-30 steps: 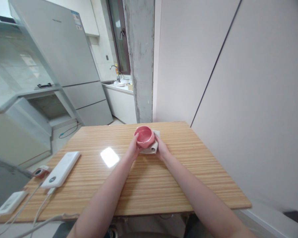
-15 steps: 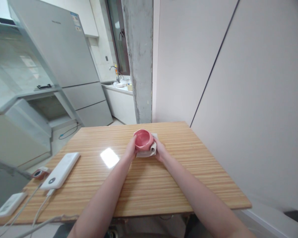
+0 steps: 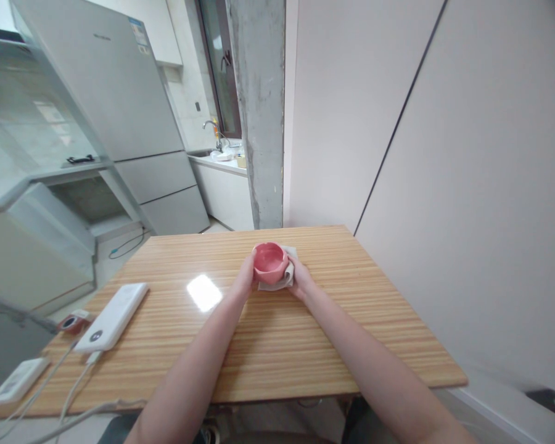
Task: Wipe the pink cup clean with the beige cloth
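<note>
From the head view, both arms stretch out over the wooden tabletop. The left hand cups the side of a small pink bowl, its grip closed on the bowl's wall. The right hand presses a pale folded cloth against the bowl's other side, its grip closed on the cloth. The bowl sits toward the far middle of the tabletop, mouth tilted toward the person. Well apart, at the left edge, lie a white power bank and a small white device with cables.
</note>
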Motion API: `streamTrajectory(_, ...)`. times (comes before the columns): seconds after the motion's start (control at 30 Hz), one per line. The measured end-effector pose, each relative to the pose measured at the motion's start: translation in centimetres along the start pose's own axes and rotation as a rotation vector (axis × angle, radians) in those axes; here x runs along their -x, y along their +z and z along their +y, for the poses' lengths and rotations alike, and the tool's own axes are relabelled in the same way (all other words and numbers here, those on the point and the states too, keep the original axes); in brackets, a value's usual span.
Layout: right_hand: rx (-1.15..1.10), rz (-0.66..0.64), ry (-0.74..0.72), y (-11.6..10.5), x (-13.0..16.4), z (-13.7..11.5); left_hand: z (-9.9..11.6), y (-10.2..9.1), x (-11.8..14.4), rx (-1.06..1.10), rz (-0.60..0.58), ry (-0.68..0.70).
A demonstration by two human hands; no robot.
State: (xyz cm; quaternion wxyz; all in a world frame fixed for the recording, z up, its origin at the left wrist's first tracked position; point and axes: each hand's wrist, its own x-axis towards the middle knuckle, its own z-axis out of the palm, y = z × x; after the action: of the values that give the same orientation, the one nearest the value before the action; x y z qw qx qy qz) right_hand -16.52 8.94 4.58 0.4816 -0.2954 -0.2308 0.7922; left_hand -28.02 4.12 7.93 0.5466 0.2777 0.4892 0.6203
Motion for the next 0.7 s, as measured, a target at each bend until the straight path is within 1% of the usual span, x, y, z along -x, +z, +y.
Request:
streamTrajectory(0.07, 0.000, -0.035, 0.037, 0.1, 0.1, 0.1, 0.0, 0.1, 0.0, 0.064, 0.018, 0.046)
streamTrajectory(0.1, -0.010, -0.035, 0.049, 0.1, 0.1, 0.0, 0.1, 0.1, 0.0, 0.071, 0.018, 0.047)
streamTrajectory(0.27, -0.092, 0.096, 0.000, -0.3, 0.0, -0.9, 0.5, -0.2, 0.4, -0.050, -0.035, -0.078)
streamTrajectory(0.33, -0.095, 0.089, 0.003, -0.3, 0.1, -1.1, 0.5, -0.1, 0.5, -0.067, -0.035, -0.116)
streamTrajectory(0.37, -0.089, 0.065, 0.010, -0.2, 0.2, -1.1, 0.4, -0.1, 0.5, -0.058, -0.028, -0.112)
streamTrajectory(0.47, -0.051, -0.008, 0.032, 0.5, 0.7, -0.8, 0.1, 0.0, 0.2, 0.021, 0.013, -0.011)
streamTrajectory(0.53, -0.012, -0.013, 0.070, 0.9, 1.1, -0.6, 0.0, -0.2, -0.1, 0.069, 0.059, 0.076)
streamTrajectory(0.6, 0.014, 0.000, 0.099, 1.0, 1.2, -0.6, -0.1, -0.6, -0.5, 0.068, 0.117, 0.130)
streamTrajectory(0.67, 0.000, 0.015, 0.078, 1.0, 1.2, -0.9, -0.1, -1.1, -0.7, 0.011, 0.139, 0.134)
streamTrajectory(0.7, -0.016, 0.036, 0.053, 0.9, 1.2, -1.1, -0.2, -1.3, -0.7, -0.021, 0.117, 0.111)
